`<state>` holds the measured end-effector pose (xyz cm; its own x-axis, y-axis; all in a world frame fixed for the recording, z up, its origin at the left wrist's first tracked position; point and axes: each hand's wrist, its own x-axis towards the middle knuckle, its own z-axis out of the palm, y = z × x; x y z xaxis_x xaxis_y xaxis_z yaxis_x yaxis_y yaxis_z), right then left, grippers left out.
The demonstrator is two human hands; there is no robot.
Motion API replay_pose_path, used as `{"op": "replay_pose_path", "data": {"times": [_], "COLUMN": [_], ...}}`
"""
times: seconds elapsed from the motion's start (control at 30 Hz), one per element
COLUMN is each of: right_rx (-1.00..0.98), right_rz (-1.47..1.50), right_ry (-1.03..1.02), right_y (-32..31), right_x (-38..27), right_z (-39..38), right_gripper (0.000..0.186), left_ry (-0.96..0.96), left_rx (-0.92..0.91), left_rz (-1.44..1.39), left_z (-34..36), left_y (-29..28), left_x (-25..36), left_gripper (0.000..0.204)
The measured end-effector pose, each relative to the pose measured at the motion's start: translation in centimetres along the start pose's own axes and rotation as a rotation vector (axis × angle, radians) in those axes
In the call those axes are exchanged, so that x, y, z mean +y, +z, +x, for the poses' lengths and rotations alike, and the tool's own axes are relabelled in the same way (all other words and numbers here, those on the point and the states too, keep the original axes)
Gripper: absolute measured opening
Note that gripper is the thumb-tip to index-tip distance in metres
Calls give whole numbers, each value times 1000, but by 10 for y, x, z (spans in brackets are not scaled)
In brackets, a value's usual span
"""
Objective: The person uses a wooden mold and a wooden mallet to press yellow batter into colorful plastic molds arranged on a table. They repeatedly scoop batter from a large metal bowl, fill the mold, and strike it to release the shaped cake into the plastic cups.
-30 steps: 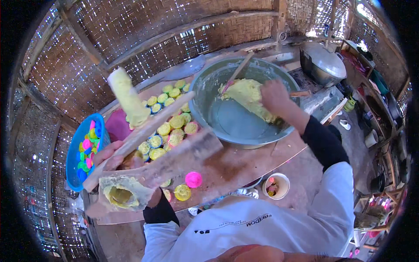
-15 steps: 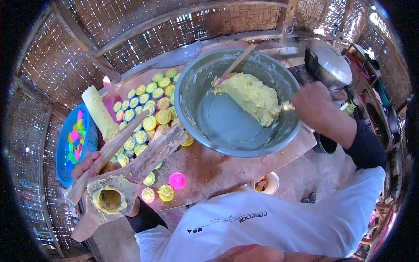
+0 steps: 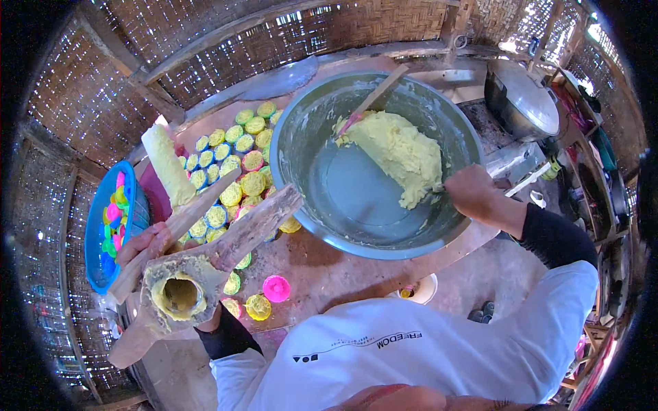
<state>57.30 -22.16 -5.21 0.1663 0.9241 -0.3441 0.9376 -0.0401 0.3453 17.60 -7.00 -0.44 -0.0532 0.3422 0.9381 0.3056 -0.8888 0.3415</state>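
Observation:
My left hand [image 3: 139, 245], partly hidden, is closed around a wooden press [image 3: 257, 229] with two long arms. Its square block has a round hole rimmed with yellow dough. Beyond it stands a thick rod [image 3: 166, 164] coated in pale dough. My right hand [image 3: 473, 194] is a fist just inside the right rim of a large grey-green basin [image 3: 329, 241], touching the edge of a mound of yellow dough [image 3: 397, 151]; whatever it grips is hidden. A wooden-handled spatula [image 3: 373, 96] leans in the dough.
Several small coloured moulds filled with yellow strands [image 3: 253, 183] crowd the table [image 3: 343, 277]. An upturned pink mould [image 3: 276, 288] sits near the front. A blue basket [image 3: 142, 205] of coloured moulds is left, a lidded pot [image 3: 524, 103] back right, a white bucket [image 3: 425, 289] below the table.
My right hand has moved down and slightly left to the basin's edge; the light handle seen beside it is now hidden. The left hand and press have shifted slightly in view.

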Motion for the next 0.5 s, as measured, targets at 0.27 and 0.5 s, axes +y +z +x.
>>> {"op": "replay_pose_path", "data": {"times": [0.27,0.5], "right_rx": [41,353], "right_rz": [86,504], "right_ry": [-117,36], "right_y": [-17,-90], "right_x": [-20,-15], "right_z": [-13,-53], "right_gripper": [9,19], "left_ry": [-137,306], "left_rx": [-24,-175], "left_rz": [-21,244], "left_z": [-4,10], "left_y": [-12,-31], "left_x": [-18,-23], "left_gripper": [38,23]}}
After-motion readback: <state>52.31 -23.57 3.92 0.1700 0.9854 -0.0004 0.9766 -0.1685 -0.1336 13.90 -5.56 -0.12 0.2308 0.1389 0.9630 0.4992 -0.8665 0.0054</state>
